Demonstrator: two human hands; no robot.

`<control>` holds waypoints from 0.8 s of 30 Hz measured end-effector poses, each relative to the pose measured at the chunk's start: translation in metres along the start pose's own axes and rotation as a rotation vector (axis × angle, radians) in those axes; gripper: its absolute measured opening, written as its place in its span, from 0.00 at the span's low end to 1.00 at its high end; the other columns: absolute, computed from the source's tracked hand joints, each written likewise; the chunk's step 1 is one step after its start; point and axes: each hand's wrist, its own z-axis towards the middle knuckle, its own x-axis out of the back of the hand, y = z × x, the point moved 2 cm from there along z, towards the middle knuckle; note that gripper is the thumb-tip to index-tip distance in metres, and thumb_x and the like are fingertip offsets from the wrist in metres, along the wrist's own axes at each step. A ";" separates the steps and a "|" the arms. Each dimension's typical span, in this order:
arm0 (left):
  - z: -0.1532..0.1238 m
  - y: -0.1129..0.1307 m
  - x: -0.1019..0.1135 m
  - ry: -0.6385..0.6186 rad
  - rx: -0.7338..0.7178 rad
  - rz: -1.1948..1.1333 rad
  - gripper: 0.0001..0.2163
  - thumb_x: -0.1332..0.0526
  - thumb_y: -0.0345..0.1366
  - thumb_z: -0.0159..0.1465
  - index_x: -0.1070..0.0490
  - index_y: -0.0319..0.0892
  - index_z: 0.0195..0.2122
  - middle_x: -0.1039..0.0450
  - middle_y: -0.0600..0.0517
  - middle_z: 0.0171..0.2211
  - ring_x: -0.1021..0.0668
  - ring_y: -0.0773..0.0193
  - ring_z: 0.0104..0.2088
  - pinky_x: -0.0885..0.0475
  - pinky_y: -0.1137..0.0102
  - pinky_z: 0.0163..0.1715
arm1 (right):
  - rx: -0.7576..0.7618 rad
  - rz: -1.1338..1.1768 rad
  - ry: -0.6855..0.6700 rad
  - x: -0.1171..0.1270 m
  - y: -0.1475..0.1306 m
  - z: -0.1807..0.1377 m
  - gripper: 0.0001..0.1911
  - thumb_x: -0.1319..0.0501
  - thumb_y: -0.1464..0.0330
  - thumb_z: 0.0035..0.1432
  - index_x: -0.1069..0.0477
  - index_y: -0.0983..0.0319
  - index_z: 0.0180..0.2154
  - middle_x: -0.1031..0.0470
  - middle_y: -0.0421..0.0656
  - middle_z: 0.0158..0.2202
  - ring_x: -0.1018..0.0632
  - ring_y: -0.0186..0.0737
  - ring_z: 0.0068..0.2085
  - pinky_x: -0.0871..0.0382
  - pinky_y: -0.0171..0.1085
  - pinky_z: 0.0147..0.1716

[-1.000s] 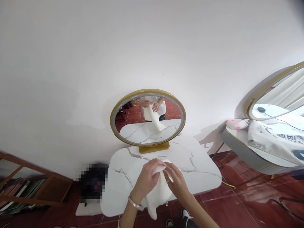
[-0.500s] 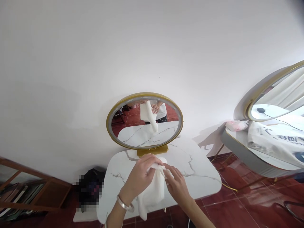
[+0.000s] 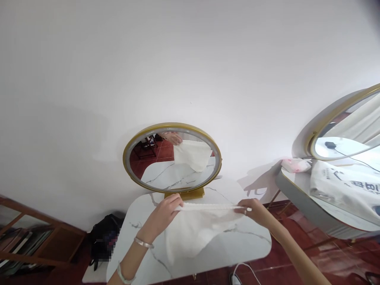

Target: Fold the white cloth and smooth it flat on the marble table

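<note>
A thin white cloth hangs stretched by its top edge between my two hands, above the marble-patterned table. My left hand pinches its left corner, and a silver bangle circles that wrist. At the other corner, my right hand is closed on the edge, with a ring on one finger. The lower part of the cloth droops toward the tabletop; whether it touches I cannot tell. Behind it stands an oval mirror with a gold frame, reflecting the cloth and one hand.
To the right is a second table with another gold-framed mirror, a tissue pack and a printed white cloth bag. A black bag sits left of my table, beside a wooden bookshelf. A white cable shows below.
My hands have moved apart, the right one going well to the right. The cloth, bunched between them before, is now spread wide along its top edge.
</note>
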 end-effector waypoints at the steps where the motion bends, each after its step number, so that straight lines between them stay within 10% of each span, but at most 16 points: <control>1: 0.002 -0.006 -0.002 0.021 0.031 -0.004 0.09 0.50 0.26 0.59 0.33 0.46 0.33 0.33 0.53 0.38 0.27 0.64 0.35 0.32 0.71 0.36 | 0.012 0.009 -0.014 0.012 0.001 0.001 0.18 0.44 0.54 0.57 0.25 0.61 0.29 0.23 0.43 0.29 0.26 0.40 0.31 0.33 0.36 0.33; 8: 0.016 -0.039 -0.013 0.037 0.231 -0.069 0.08 0.38 0.42 0.58 0.30 0.44 0.29 0.29 0.54 0.29 0.29 0.62 0.33 0.33 0.70 0.36 | -0.081 0.055 0.013 0.071 0.003 0.010 0.20 0.41 0.51 0.53 0.22 0.60 0.33 0.21 0.44 0.34 0.23 0.45 0.37 0.30 0.39 0.39; 15: 0.005 -0.015 -0.004 0.044 0.228 -0.295 0.13 0.41 0.47 0.60 0.25 0.44 0.27 0.23 0.52 0.32 0.26 0.63 0.31 0.33 0.72 0.30 | -0.104 0.116 0.131 0.093 -0.020 -0.015 0.22 0.40 0.48 0.52 0.21 0.59 0.34 0.21 0.46 0.39 0.23 0.50 0.42 0.27 0.43 0.42; 24: -0.038 0.026 0.020 -0.003 0.319 -0.469 0.08 0.40 0.44 0.60 0.30 0.46 0.35 0.29 0.59 0.21 0.29 0.70 0.17 0.32 0.74 0.22 | -0.202 0.175 0.354 0.109 -0.037 -0.079 0.15 0.32 0.53 0.45 0.24 0.55 0.32 0.26 0.44 0.22 0.30 0.37 0.19 0.31 0.37 0.18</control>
